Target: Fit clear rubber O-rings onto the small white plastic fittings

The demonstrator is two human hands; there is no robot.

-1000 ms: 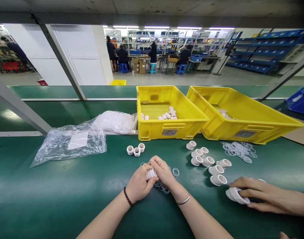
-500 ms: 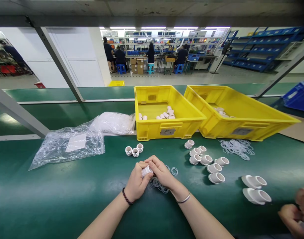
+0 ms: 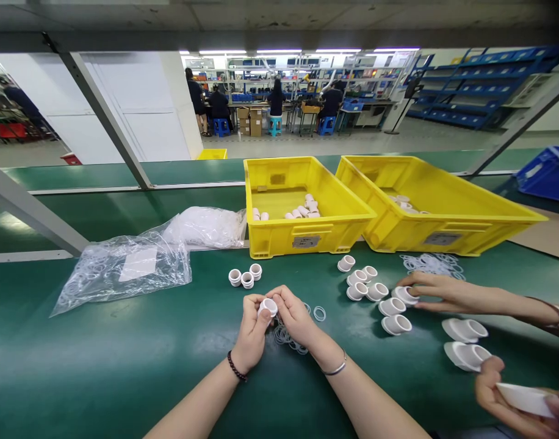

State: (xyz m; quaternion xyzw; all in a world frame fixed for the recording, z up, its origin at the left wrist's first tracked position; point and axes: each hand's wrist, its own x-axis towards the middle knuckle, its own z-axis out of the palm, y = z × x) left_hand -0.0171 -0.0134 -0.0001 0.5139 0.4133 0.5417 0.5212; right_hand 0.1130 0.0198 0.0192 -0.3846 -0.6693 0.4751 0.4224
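My left hand (image 3: 252, 334) is closed around a short white plastic pipe fitting (image 3: 268, 306), its open end turned up toward me. The fingers of my right hand (image 3: 296, 314) are pressed together against the fitting's right side; whether they also pinch a ring is hidden. Under and beside my right hand lies a small heap of thin translucent sealing rings (image 3: 288, 338), with one loose ring (image 3: 320, 313) to its right. Beyond my left hand stand three white fittings (image 3: 247, 280) in a cluster.
Several white fittings (image 3: 377, 291) stand at right; a co-worker's hand (image 3: 437, 291) touches one. Their other hand (image 3: 494, 390) holds a white piece. More rings (image 3: 432, 264) lie before two yellow bins (image 3: 307, 229) (image 3: 444, 227). Plastic bags (image 3: 133, 268) of rings lie left.
The fitting in my hands has tipped so its opening faces up more. At right, a co-worker's hand has reached in to a standing fitting, and their other hand has moved left with a white piece.
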